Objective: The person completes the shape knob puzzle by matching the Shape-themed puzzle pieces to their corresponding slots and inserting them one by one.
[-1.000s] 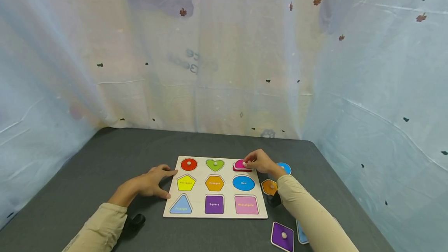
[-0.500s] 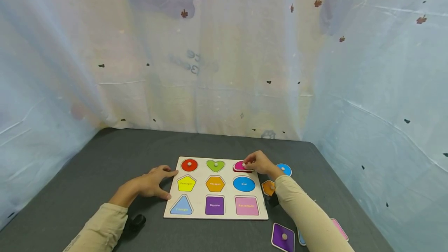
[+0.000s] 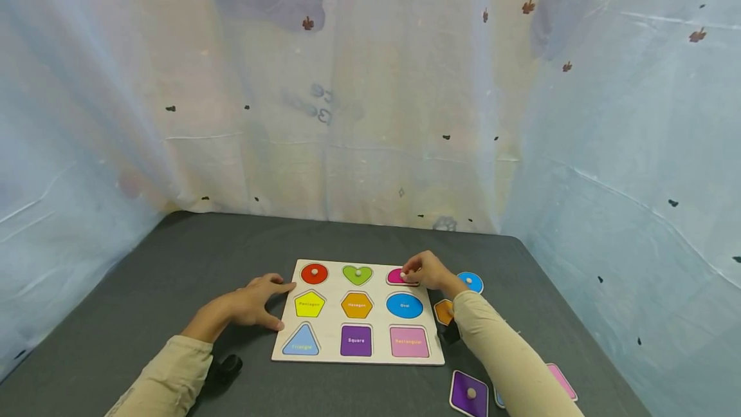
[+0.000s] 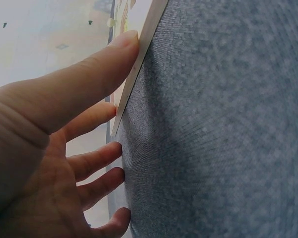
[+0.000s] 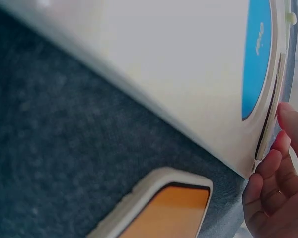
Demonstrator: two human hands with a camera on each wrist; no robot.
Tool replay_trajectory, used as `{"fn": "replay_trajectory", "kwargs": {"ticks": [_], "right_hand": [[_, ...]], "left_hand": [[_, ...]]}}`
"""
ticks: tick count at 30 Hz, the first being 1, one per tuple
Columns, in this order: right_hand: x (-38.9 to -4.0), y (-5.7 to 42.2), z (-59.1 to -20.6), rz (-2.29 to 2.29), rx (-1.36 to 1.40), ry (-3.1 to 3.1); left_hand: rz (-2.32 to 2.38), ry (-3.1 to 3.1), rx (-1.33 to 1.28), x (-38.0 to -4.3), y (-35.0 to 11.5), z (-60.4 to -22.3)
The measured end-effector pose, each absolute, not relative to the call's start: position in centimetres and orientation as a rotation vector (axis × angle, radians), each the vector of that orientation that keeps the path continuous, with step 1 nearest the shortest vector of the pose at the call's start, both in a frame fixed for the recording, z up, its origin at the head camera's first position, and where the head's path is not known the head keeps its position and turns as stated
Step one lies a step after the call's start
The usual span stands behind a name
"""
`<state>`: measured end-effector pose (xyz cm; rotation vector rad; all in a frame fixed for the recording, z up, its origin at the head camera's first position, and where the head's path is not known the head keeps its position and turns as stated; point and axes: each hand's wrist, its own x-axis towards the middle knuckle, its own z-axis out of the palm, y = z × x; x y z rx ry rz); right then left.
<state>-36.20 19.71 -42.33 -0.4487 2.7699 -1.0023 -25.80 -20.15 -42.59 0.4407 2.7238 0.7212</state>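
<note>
A white wooden shape puzzle board (image 3: 329, 343) lies on the table. My left hand (image 3: 255, 302) has its fingers spread, and its thumb and index fingertip touch the board's left edge. At the top right slot, my right hand (image 3: 427, 268) pinches a magenta puzzle piece (image 3: 394, 276) by its knob; the fingers hide its right part. In the right wrist view that piece appears nearly edge-on under the fingertips (image 5: 284, 110). A red circle piece (image 3: 307, 274) and a green heart piece (image 3: 350, 271), both with knobs, sit in the top row.
Other slots show printed shapes, such as the blue oval (image 3: 404, 305) and purple square (image 3: 356, 340). Right of the board lie a blue piece (image 3: 473, 280), an orange piece (image 3: 442, 309) and a purple piece (image 3: 466, 391). A pink piece (image 3: 563, 379) lies beyond the right sleeve.
The magenta piece has shifted slightly and settled lower, into line with its slot, under my right hand. My left hand stays at the board's edge.
</note>
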Motion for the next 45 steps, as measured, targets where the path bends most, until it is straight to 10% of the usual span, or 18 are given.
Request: {"fn": "replay_trajectory", "kwargs": {"ticks": [45], "right_hand": [[-33.9, 21.9, -40.9, -0.971, -0.594, 2.794]], "left_hand": [[0.667, 2.735, 0.433, -26.3, -20.1, -42.8]]}}
